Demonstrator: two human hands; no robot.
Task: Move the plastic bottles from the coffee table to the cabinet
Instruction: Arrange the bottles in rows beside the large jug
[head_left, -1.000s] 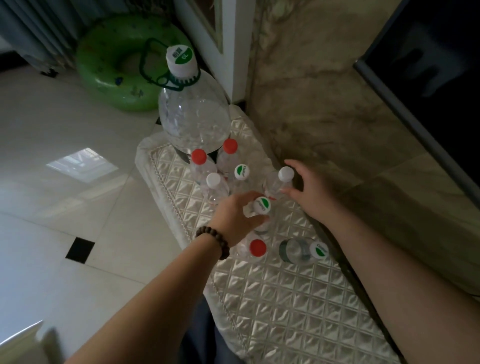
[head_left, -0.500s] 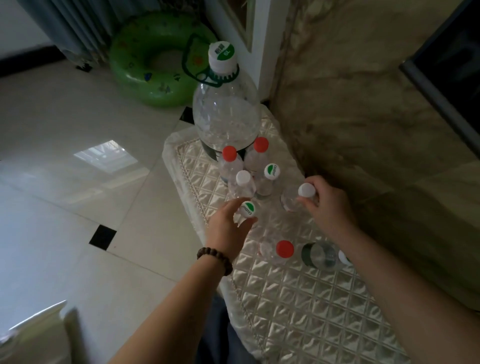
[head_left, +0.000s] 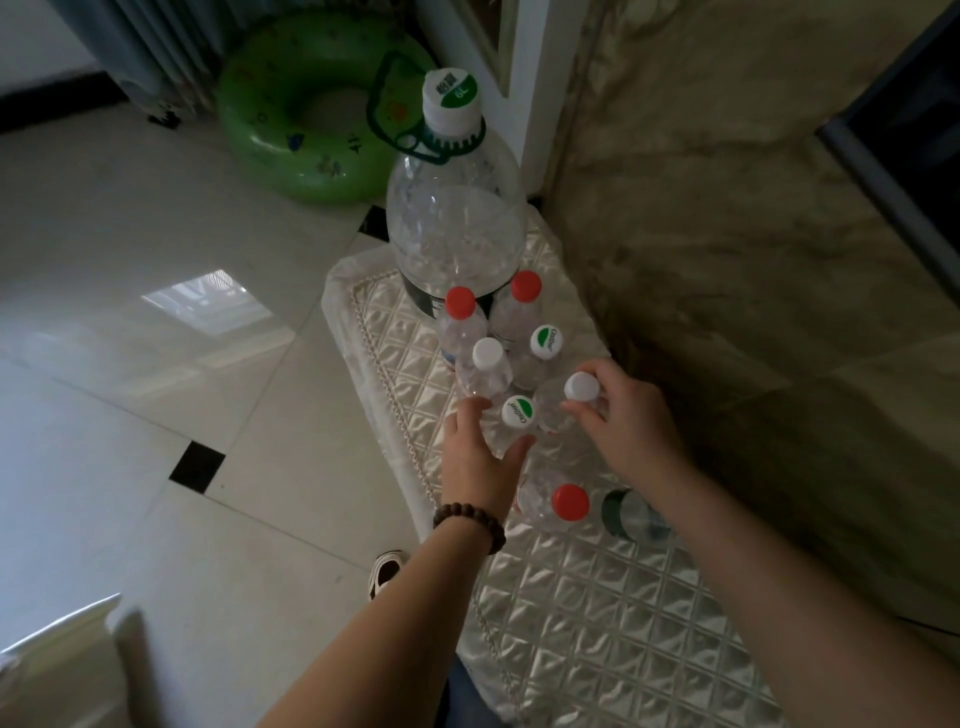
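Observation:
Several clear plastic bottles stand on a low cabinet covered with a quilted silver cloth (head_left: 597, 613). A large 6L bottle (head_left: 457, 228) stands at the far end, with small red-capped, white-capped and green-and-white-capped bottles in front of it. My left hand (head_left: 480, 462) curls around a green-and-white-capped bottle (head_left: 517, 413). My right hand (head_left: 623, 421) grips the neck of a white-capped bottle (head_left: 581, 387) beside it. Nearer to me stand a red-capped bottle (head_left: 569, 503) and a green-banded bottle (head_left: 628, 514), partly hidden by my right forearm.
A marble wall (head_left: 727, 234) runs along the cabinet's right side, with a dark screen (head_left: 914, 114) at top right. A green swim ring (head_left: 311, 104) lies on the tiled floor (head_left: 130, 338) at the back. My foot (head_left: 384, 571) shows below the cloth's edge.
Both hands have slid farther along the cabinet with their bottles, into the standing group. My left fingers now wrap the bottle's body instead of its cap. The camera has shifted left.

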